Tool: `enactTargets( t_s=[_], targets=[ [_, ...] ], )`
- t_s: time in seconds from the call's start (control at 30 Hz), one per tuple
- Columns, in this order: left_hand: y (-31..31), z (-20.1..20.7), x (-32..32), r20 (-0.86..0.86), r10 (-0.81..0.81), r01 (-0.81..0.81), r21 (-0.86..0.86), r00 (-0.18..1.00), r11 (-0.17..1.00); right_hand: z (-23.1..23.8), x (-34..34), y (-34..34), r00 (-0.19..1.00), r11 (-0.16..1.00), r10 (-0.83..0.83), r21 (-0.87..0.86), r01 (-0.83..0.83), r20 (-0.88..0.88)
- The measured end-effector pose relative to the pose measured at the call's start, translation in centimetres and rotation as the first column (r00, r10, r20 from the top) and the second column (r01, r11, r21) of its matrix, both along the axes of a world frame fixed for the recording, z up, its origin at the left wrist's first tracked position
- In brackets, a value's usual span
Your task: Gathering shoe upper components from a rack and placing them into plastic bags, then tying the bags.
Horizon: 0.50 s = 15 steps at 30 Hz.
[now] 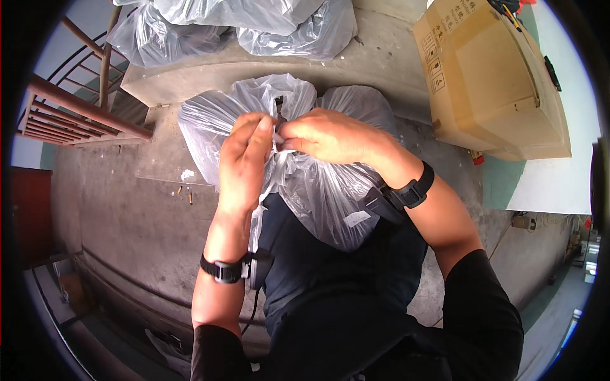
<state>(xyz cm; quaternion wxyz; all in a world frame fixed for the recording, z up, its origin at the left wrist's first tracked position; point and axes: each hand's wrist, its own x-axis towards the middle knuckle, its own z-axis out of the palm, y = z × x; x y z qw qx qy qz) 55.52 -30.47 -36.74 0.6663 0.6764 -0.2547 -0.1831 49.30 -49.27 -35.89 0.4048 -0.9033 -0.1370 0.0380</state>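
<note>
A concrete step (387, 63) rises above a grey floor (133, 235), more bags (298, 41) on top. Below, a filled translucent plastic bag (324, 200) sits just before the person's legs (311, 260); left hand (244, 149) and right hand (327, 134) (fingertips close together) pinch its gathered neck.

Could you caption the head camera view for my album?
Left hand and right hand pinch the gathered top of a translucent plastic bag.

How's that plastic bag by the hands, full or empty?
Not empty, it seems: the plastic bag bulges out beneath the left hand and right hand. How full, I cannot tell.
</note>
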Motion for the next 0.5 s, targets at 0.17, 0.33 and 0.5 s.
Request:
enactTargets(
  t_s=[0.17, 0.33, 0.5],
  targets=[
    [-1.6, -1.2, -0.2, -0.084, 0.021, -0.022, -0.009, 0.996, 1.0, -2.2, -0.7, -0.6, 0.969, 0.968, -0.152, 0.225, 0.107, 0.193],
    [-1.5, -4.2, -2.1, 0.242, -0.053, -0.03, 0.328, 0.969, 0.944, -2.0, -1.3, 0.5, 0.962, 0.94, -0.249, 0.266, 0.213, 0.11],
    [-2.4, -6.0, -2.0, 0.339, 0.098, -0.136, 0.089, 0.936, 0.987, -2.8, -1.7, 0.5, 0.94, 0.896, -0.317, 0.366, 0.253, 0.127]
  ],
)
